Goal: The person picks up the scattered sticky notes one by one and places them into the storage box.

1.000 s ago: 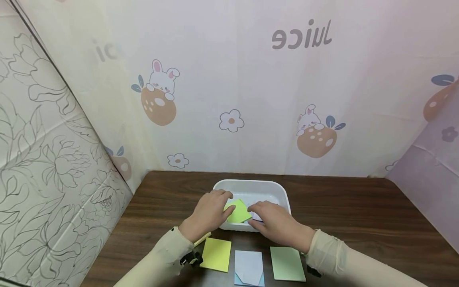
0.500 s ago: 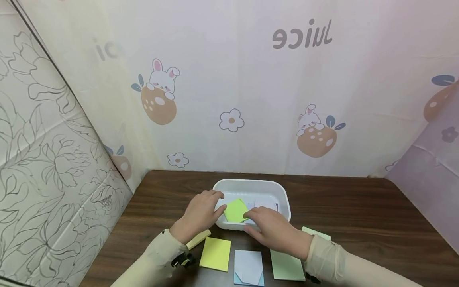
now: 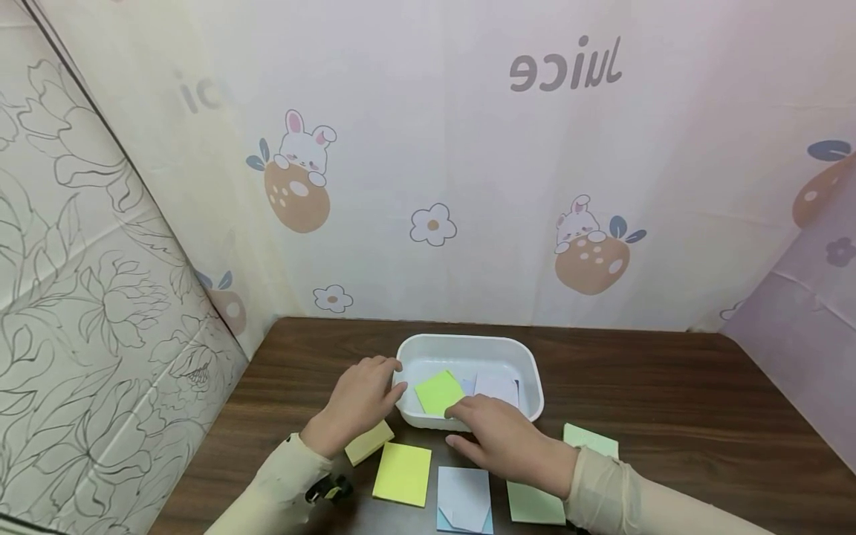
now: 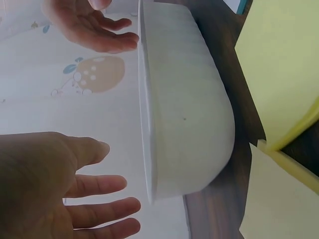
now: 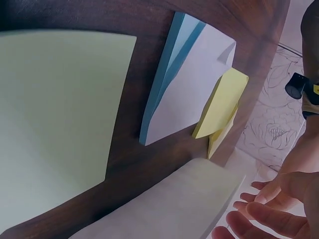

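Saw a smooth-walled, round-cornered, thin-rimmed white tub (image 3: pixel 466 421) on a dark wood-grain table (image 3: pixel 655 383). Found a flat lime-green note (image 3: pixel 436 391) inside at left, white paper (image 3: pixel 497 387) at right. Saw left hand (image 3: pixel 357 395) by the tub's left rim, fingers loosely spread, holding nothing; could not tell whether touching. Saw right hand (image 3: pixel 503 440) over the near rim, fingers slightly bent, gripping nothing, covering part of the note. Noted nearer, left to right: pale yellow pad (image 3: pixel 370 442), bright yellow pad (image 3: pixel 402 474), blue pad (image 3: pixel 478 527) under a folded white sheet (image 3: pixel 464 489), pale green pad (image 3: pixel 535 505) partly behind the right sleeve (image 3: pixel 605 490). Noted narrow gaps beside the blue pad, broad wood right of the tub, printed cloth (image 3: pixel 495 282) at the far edge.
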A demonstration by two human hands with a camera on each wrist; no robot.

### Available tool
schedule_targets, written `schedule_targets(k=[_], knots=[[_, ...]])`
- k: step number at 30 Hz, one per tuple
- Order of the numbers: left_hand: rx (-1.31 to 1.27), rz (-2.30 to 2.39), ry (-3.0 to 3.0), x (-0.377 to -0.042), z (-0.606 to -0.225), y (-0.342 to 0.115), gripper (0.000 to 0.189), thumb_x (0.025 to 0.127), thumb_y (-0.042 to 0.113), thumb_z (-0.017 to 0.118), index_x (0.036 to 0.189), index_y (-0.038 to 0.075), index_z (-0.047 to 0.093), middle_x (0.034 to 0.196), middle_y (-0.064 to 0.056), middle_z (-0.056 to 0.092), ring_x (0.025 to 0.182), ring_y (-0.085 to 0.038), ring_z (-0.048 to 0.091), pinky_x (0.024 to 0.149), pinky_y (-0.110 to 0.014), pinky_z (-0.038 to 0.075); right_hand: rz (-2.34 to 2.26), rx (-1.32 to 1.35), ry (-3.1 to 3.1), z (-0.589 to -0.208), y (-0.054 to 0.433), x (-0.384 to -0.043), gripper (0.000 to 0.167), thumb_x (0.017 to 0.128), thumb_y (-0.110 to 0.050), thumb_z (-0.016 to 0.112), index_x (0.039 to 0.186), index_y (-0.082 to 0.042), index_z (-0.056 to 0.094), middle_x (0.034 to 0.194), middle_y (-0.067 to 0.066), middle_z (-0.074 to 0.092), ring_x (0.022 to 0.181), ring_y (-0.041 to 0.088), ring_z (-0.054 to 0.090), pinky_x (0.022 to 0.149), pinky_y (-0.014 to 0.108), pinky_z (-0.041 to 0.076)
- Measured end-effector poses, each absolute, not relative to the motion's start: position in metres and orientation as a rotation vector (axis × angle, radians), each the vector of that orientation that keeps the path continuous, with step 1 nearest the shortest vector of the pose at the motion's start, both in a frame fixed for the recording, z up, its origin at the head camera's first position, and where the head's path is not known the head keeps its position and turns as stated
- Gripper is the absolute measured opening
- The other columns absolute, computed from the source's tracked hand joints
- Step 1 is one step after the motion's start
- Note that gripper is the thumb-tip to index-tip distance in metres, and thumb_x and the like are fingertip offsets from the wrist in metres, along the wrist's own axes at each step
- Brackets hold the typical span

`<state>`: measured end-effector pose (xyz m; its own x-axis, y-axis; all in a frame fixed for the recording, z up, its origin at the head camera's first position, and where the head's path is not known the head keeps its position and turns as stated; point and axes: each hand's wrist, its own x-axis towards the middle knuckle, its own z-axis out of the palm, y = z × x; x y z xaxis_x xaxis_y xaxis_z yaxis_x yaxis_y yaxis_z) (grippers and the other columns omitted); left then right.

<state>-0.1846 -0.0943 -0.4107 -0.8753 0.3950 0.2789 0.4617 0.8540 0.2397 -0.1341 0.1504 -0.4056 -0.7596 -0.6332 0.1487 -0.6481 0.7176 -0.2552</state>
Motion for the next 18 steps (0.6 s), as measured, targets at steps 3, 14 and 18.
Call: schedule_targets(k=[3, 14, 18], knots=[[-0.654, -0.436, -2.786, -0.183, -0.413, -0.099, 0.027, 0.093, 0.026, 0.073, 0.110, 0.007, 0.071, 0.103, -0.010, 0.073, 0.095, -0.027, 0.068, 0.078, -0.042, 0.056, 0.468, 1.083, -2.873, -0.406, 0.148, -0.132, 0.028, 0.097, -0.031, 0.067, 0.117, -0.011, 0.070, 0.110, -0.001, 0.072, 0.103, 0.014, 0.066, 0.087, 0.037, 0.055], [-0.622, -0.397, -2.798, -0.180, -0.423, -0.114, 0.026, 0.093, 0.027, 0.073, 0.109, 0.007, 0.071, 0.104, -0.011, 0.073, 0.095, -0.030, 0.069, 0.077, -0.045, 0.056, 0.457, 1.170, -2.848, -0.408, 0.142, -0.122, 0.027, 0.097, -0.033, 0.066, 0.117, -0.015, 0.069, 0.107, -0.006, 0.071, 0.101, 0.008, 0.064, 0.086, 0.033, 0.054], [-0.603, -0.397, -2.815, -0.179, -0.425, -0.119, 0.027, 0.092, 0.026, 0.073, 0.111, 0.006, 0.071, 0.107, -0.011, 0.073, 0.099, -0.031, 0.068, 0.079, -0.046, 0.055, 0.455, 1.217, -2.803, -0.411, 0.139, -0.119, 0.023, 0.097, -0.031, 0.067, 0.113, -0.015, 0.069, 0.100, -0.007, 0.069, 0.095, 0.006, 0.062, 0.082, 0.029, 0.053]])
